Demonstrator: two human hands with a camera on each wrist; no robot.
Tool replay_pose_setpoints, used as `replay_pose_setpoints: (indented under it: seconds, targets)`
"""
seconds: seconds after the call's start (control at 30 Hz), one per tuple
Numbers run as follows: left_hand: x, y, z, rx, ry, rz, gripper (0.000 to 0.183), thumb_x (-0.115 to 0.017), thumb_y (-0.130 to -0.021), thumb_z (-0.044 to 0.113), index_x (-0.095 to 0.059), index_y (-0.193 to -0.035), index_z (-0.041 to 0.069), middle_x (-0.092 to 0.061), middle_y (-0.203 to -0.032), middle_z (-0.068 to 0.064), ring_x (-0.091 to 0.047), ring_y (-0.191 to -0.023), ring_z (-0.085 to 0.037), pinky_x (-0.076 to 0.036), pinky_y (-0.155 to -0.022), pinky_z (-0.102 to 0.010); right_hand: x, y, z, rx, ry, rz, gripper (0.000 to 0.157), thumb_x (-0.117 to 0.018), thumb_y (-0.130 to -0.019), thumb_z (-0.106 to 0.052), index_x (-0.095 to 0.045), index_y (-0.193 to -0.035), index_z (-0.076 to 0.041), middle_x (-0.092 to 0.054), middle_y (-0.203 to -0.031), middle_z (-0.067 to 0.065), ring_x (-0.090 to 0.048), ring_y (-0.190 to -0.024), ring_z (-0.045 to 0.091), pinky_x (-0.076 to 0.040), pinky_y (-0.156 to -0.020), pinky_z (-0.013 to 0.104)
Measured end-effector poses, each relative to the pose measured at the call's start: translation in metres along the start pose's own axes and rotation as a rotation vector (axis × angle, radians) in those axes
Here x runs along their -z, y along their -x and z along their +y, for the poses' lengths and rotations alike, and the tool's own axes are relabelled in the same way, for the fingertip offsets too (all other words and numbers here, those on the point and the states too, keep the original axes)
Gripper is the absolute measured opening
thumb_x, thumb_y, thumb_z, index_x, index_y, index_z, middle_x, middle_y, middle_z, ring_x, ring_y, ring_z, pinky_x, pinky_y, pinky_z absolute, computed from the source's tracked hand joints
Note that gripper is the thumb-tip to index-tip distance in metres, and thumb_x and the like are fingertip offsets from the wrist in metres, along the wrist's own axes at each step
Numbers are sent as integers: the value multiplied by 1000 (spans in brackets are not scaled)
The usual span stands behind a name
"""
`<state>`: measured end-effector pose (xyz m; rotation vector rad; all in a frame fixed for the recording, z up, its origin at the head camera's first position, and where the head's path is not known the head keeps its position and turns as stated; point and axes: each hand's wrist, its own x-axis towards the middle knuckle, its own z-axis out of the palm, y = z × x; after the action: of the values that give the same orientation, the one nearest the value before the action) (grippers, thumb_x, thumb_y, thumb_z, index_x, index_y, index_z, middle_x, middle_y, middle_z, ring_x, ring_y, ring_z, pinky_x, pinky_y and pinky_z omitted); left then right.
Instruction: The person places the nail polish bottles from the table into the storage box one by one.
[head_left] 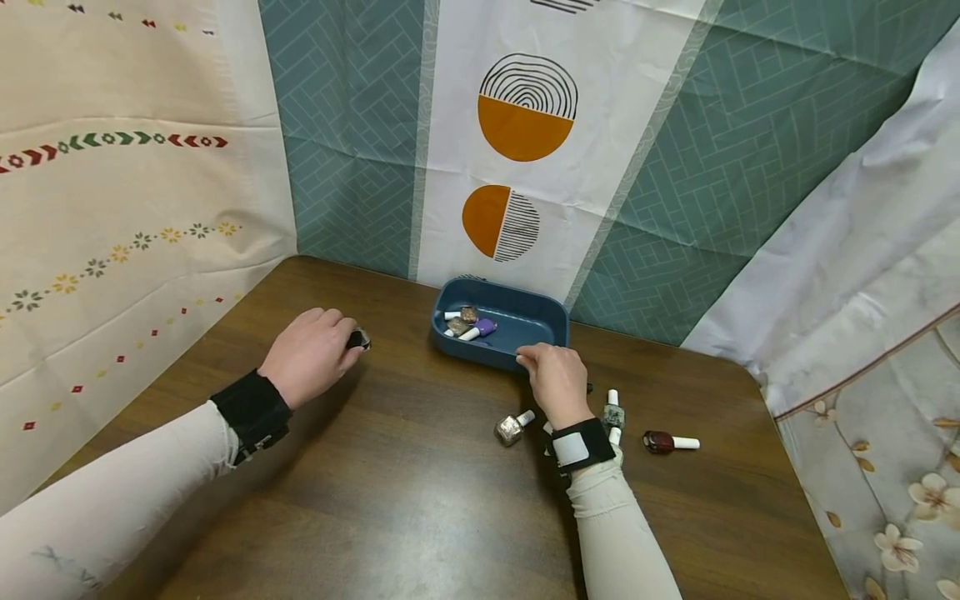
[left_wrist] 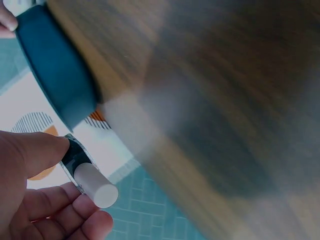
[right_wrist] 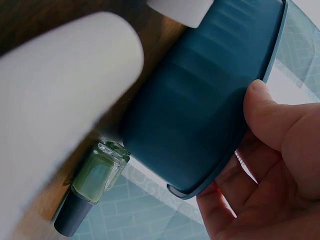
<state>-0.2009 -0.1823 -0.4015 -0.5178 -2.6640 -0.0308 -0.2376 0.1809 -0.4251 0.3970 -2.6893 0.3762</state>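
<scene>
My left hand point(head_left: 311, 354) holds a dark nail polish bottle point(left_wrist: 77, 156) between thumb and fingers, above the table left of the blue bin point(head_left: 532, 331). Its white cap point(left_wrist: 97, 186) points away from the palm in the left wrist view. At the bin's near right side, my right hand point(head_left: 558, 383) grips the rim, with the thumb on the outer wall point(right_wrist: 200, 100) and the fingers over the edge. Several nail polish bottles, one with a purple body point(head_left: 486, 327), lie in the bin's left end.
On the wooden table point(head_left: 420, 492), a gold glitter bottle point(head_left: 510, 430) lies near the right wrist. Farther right are a speckled bottle point(head_left: 613, 416) and a dark red one point(head_left: 659, 442). A green bottle with a black cap point(right_wrist: 97, 172) lies beside the bin. Patterned cloths point(head_left: 352, 167) hang behind.
</scene>
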Motion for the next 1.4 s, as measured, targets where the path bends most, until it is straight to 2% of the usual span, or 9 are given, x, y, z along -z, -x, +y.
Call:
replay_pose_setpoints:
  seconds: [0.2, 0.4, 0.73, 0.93, 1.4]
  targets:
    - [5, -10, 11, -31, 5, 16, 33, -68, -82, 30, -65, -97, 1, -63, -89, -11, -56, -83, -27, -45, -83, -39, 0, 0, 0, -3, 2, -11, 16, -63, -89, -27, -74, -100, -23, -74, -91, -3, -68, -85, 19, -48, -88, 40]
    - [8, -18, 19, -43, 5, 14, 35, -68, -83, 32, -65, -100, 2, -63, -90, -11, -55, -82, -26, -45, -82, -38, 0, 0, -1, 13, 1, 4, 17, -64, -88, -27, -74, -100, -22, -74, -91, -3, -68, -84, 18, -49, -85, 39]
    - [10, -30, 33, -40, 23, -20, 37, -67, -84, 34, -64, -105, 3, -63, -95, -10, -54, -86, -25, -45, -87, -38, 0, -1, -1, 12, 2, 2, 17, -63, -88, -27, -74, -100, -23, -74, -91, -3, -68, -84, 19, -50, -83, 40]
    - [11, -41, 42, -62, 31, 1, 35, -66, -85, 33, -64, -104, 3, -62, -94, -10, -55, -87, -25, -45, -87, -38, 1, -1, -1, 20, 5, 9, 16, -64, -88, -26, -74, -100, -22, -74, -90, -3, -68, -83, 20, -50, -82, 40]
    - [-1, -73, 62, -108, 35, 48, 29, -65, -85, 33, -64, -97, 6, -60, -86, -7, -54, -83, -25, -43, -85, -37, -1, 0, 1, 15, -2, 7, 16, -65, -88, -26, -74, -101, -22, -74, -91, -3, -68, -83, 20, -52, -79, 40]
